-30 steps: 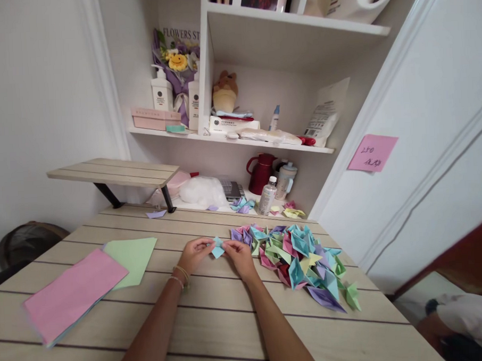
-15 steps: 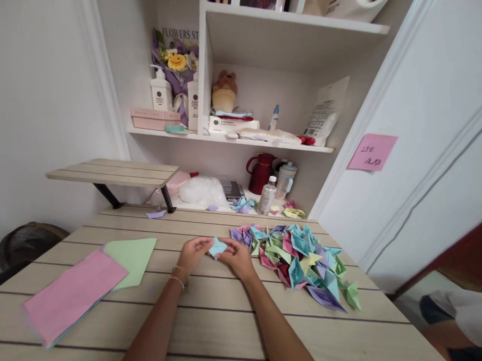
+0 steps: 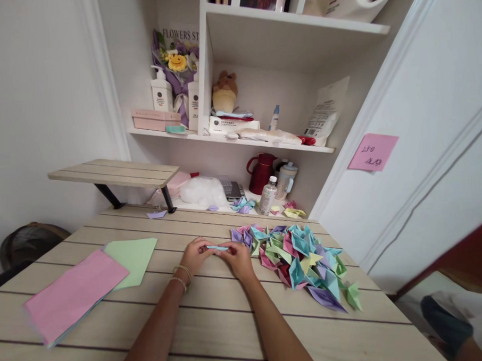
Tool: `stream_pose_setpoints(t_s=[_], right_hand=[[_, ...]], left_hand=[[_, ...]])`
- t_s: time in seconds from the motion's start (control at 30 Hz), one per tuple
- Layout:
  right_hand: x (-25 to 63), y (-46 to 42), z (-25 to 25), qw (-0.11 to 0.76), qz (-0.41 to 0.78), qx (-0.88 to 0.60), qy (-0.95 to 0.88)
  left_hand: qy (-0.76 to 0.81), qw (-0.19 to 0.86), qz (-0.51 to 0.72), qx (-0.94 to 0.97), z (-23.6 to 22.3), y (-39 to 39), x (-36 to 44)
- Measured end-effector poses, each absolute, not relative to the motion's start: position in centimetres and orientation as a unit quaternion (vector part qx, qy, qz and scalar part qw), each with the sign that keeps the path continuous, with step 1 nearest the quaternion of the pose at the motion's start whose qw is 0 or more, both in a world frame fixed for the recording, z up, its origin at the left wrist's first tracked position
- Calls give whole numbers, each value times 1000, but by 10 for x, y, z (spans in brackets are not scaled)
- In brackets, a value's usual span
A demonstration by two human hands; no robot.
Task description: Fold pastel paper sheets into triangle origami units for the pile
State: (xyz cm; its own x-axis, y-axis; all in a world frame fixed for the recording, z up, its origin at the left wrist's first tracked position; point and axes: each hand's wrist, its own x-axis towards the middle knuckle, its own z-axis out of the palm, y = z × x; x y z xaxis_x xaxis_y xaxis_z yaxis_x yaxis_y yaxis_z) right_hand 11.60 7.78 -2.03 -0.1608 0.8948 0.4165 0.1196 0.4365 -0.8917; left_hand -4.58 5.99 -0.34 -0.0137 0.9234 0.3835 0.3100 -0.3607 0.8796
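Observation:
Between my two hands is a small piece of folded blue paper (image 3: 217, 248), seen nearly edge-on as a thin strip. My left hand (image 3: 195, 255) pinches its left end, and my right hand (image 3: 237, 257) grips the right end with thumb and fingers. Just right of my right hand lies a heap of folded paper boats (image 3: 296, 260) in blue, green, pink, purple and yellow. Off to the left, a stack of pink paper sheets (image 3: 76, 294) overlaps some green paper (image 3: 135, 259).
A small raised wooden stand (image 3: 116, 172) rises at the table's back left. Behind the table are a clear bottle (image 3: 267, 196), a red jug (image 3: 262, 173) and a white plastic bag (image 3: 203, 191). At the lower right, part of a person (image 3: 470, 314) shows.
The blue paper showed a flat diamond-like face before; now it appears as a narrow strip between my fingers. Both hands stay in nearly the same place. The person at right has shifted.

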Motion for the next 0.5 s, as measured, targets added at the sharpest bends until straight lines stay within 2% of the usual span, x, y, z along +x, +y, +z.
stream_pose_setpoints(t_s=[0.27, 0.5], right_hand=[[116, 77, -21, 521, 377, -409, -648], [115, 74, -16, 542, 385, -404, -628]], left_hand=[[489, 404, 497, 593, 3, 54, -41], [468, 414, 518, 584, 6, 52, -39]])
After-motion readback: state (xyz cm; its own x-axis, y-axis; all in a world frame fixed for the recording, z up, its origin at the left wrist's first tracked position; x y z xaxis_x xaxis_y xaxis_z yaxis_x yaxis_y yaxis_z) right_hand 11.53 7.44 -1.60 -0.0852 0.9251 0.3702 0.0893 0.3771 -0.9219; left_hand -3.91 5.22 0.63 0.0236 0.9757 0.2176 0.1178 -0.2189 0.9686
